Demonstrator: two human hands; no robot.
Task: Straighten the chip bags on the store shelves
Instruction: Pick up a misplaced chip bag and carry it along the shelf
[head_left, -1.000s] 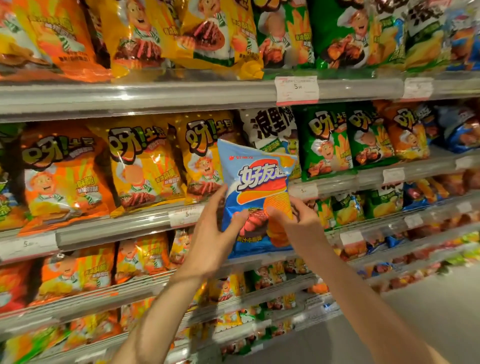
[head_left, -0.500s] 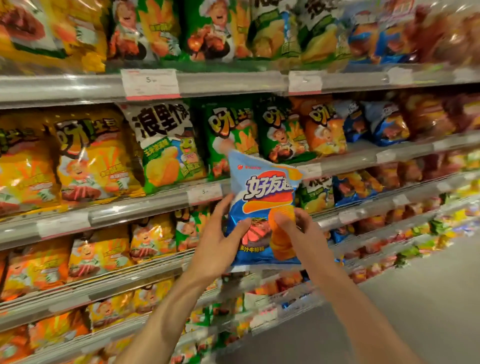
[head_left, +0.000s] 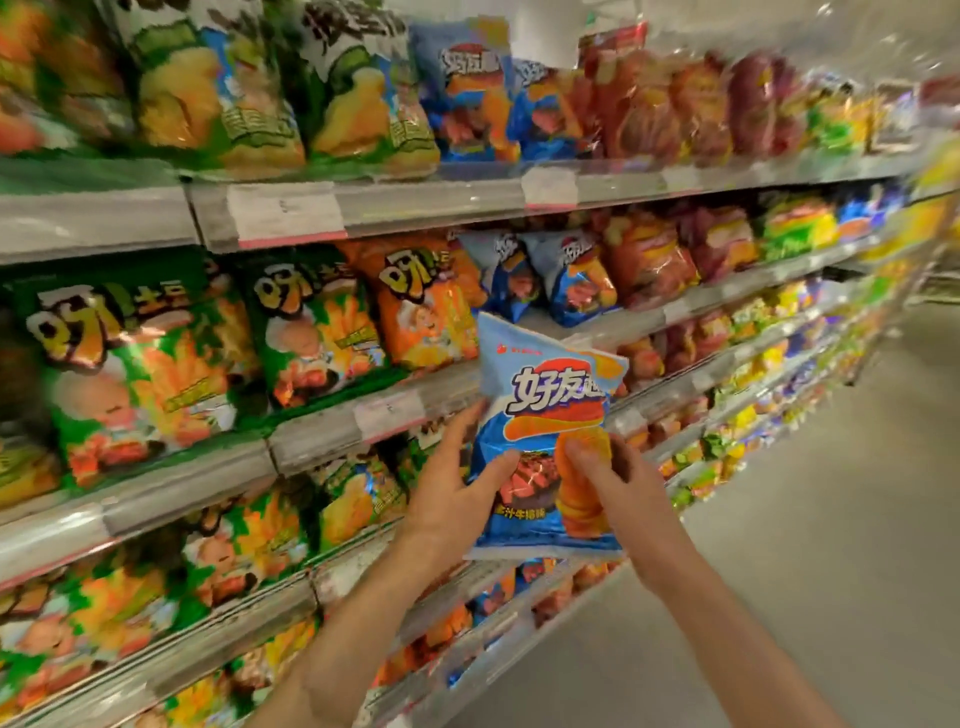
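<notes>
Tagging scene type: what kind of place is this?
A shop's snack aisle: tiered shelves packed with chip bags, price tags on the shelf edges, floor alongside.

Left forearm (head_left: 358, 623): bare up to the frame edge, no sleeve showing.
Right forearm (head_left: 727, 623): bare likewise, no sleeve showing.
Left hand (head_left: 452, 499): bare and ungloved.
Right hand (head_left: 618, 493): bare and ungloved, short thumbnail visible.

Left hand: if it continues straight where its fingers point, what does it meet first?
Probably the shelf edge with its price tag, just beyond the left hand; depth is unclear.
</notes>
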